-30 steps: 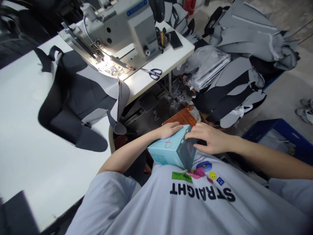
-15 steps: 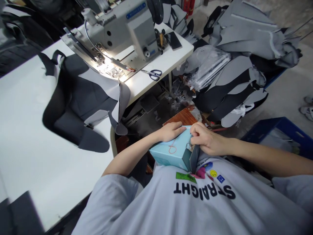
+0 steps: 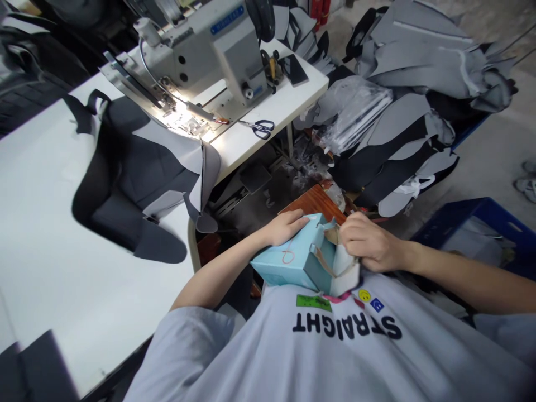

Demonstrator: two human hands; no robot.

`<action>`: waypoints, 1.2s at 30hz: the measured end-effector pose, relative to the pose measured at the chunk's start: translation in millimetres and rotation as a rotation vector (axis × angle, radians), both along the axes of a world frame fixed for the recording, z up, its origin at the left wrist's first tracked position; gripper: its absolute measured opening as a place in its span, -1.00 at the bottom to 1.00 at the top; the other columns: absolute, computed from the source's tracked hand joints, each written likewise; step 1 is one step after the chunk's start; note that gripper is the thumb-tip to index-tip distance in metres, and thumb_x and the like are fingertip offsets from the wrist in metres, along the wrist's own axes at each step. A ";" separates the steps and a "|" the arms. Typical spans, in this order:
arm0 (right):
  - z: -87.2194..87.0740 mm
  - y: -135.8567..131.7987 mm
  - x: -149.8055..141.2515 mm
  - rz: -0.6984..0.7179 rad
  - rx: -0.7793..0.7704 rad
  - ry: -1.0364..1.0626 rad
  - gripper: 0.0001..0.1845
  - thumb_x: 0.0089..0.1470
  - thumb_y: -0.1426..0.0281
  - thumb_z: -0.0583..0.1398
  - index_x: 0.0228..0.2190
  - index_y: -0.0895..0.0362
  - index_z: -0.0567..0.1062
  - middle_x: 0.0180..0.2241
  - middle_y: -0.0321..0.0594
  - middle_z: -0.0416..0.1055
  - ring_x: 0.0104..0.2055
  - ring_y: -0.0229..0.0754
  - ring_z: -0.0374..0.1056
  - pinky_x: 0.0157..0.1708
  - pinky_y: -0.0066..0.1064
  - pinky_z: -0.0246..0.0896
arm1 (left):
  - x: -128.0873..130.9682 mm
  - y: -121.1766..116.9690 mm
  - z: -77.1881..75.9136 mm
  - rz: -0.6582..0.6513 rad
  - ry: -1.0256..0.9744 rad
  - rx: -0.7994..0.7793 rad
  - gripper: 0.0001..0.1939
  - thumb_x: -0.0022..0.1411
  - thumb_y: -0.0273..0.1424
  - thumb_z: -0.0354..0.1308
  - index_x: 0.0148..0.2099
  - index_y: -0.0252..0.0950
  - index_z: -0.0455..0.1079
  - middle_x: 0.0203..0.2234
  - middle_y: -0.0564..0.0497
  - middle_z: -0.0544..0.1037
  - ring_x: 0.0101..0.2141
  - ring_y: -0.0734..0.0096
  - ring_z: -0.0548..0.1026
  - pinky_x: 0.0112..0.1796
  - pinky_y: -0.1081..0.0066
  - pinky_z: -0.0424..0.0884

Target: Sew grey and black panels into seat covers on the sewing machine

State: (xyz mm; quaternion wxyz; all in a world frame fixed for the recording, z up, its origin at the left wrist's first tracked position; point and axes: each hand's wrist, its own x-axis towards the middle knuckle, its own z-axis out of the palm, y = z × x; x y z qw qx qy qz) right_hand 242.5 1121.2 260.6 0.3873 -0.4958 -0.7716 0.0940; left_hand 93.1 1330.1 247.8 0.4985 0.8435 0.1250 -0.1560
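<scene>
My left hand (image 3: 286, 227) lies flat on top of a pale blue cardboard box (image 3: 278, 268), fingers together and not gripping, pressing it back against my T-shirt (image 3: 347, 340). A thin red loop (image 3: 287, 257) sits on the box just below that hand. My right hand (image 3: 372, 243) has closed narrow around the box's end flap (image 3: 345, 277), which a moment ago lay against the box's end under my fingers. Now it has swung out towards my right, baring a brown inner edge, and my right hand has moved further from my left.

Beyond my left hand, a grey and black seat cover (image 3: 142, 178) lies on a white work table (image 3: 54, 268). Further ahead stands a sewing machine (image 3: 209, 53), its lamp lit, with scissors (image 3: 257, 128) beside it and a phone (image 3: 294, 70) behind it. Past my right hand are heaped grey cut panels (image 3: 422, 61), a plastic-wrapped bundle (image 3: 355, 114) and a blue crate (image 3: 473, 223). A reddish-brown wooden board (image 3: 314, 204) sits just beyond the box.
</scene>
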 end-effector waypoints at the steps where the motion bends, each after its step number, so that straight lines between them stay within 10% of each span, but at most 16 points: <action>1: -1.6 -4.0 2.1 0.000 -0.002 0.041 -0.79 -0.04 0.63 -0.01 -0.45 0.10 0.31 -0.43 -0.20 0.33 -0.25 -0.13 0.24 -0.14 -0.19 0.17 | -2.4 1.3 -2.2 0.041 0.014 -0.024 -0.57 0.37 -0.02 -0.16 -0.32 -0.26 0.23 -0.41 0.02 0.37 -0.33 0.33 0.34 -0.21 0.34 0.30; 6: 10.1 -8.5 18.3 0.148 -0.220 0.193 -0.76 0.09 0.55 -0.03 -0.36 0.10 0.40 -0.37 -0.20 0.44 -0.21 -0.16 0.34 -0.05 -0.22 0.20 | -9.9 5.9 -9.5 0.114 0.032 -0.066 -0.57 0.36 -0.02 -0.13 -0.26 -0.28 0.29 -0.36 0.00 0.42 -0.26 0.30 0.37 -0.14 0.33 0.33; 12: 35.1 18.5 26.4 -0.352 -0.821 0.022 -0.45 0.13 0.17 0.14 0.12 0.09 0.29 -0.41 -0.24 0.40 -0.40 -0.12 0.35 -0.40 -0.35 0.17 | -8.3 6.0 3.9 0.100 0.004 0.070 -0.60 0.37 -0.07 -0.21 -0.37 -0.25 0.14 -0.45 0.04 0.32 -0.36 0.34 0.33 -0.25 0.33 0.28; 17: 41.6 48.3 25.4 -0.204 -0.677 -0.199 -0.41 -0.10 0.27 0.28 0.01 0.07 0.38 -0.10 -0.02 0.34 -0.04 0.12 0.29 -0.17 -0.18 0.23 | -6.1 3.6 22.6 0.038 -0.067 0.236 -0.64 0.38 -0.12 -0.22 -0.39 -0.23 0.06 -0.49 0.03 0.27 -0.40 0.32 0.29 -0.29 0.30 0.22; 25: 28.8 58.4 22.6 -0.127 -0.769 0.230 -0.67 0.04 0.30 0.20 -0.13 0.10 0.33 -0.33 -0.28 0.38 -0.34 -0.22 0.35 -0.33 -0.40 0.25 | -13.2 3.6 24.5 0.114 -0.045 0.249 -0.62 0.37 -0.09 -0.26 -0.39 -0.22 0.07 -0.47 0.03 0.30 -0.38 0.31 0.32 -0.27 0.29 0.25; 36: 36.5 71.8 28.3 0.183 -0.708 0.056 -0.74 0.20 0.34 0.08 -0.48 0.15 0.44 -0.44 -0.24 0.35 -0.30 -0.18 0.30 -0.25 -0.35 0.16 | -9.6 -1.2 30.4 0.134 -0.071 0.245 -0.64 0.36 -0.12 -0.24 -0.39 -0.23 0.08 -0.47 0.02 0.30 -0.37 0.31 0.32 -0.25 0.29 0.23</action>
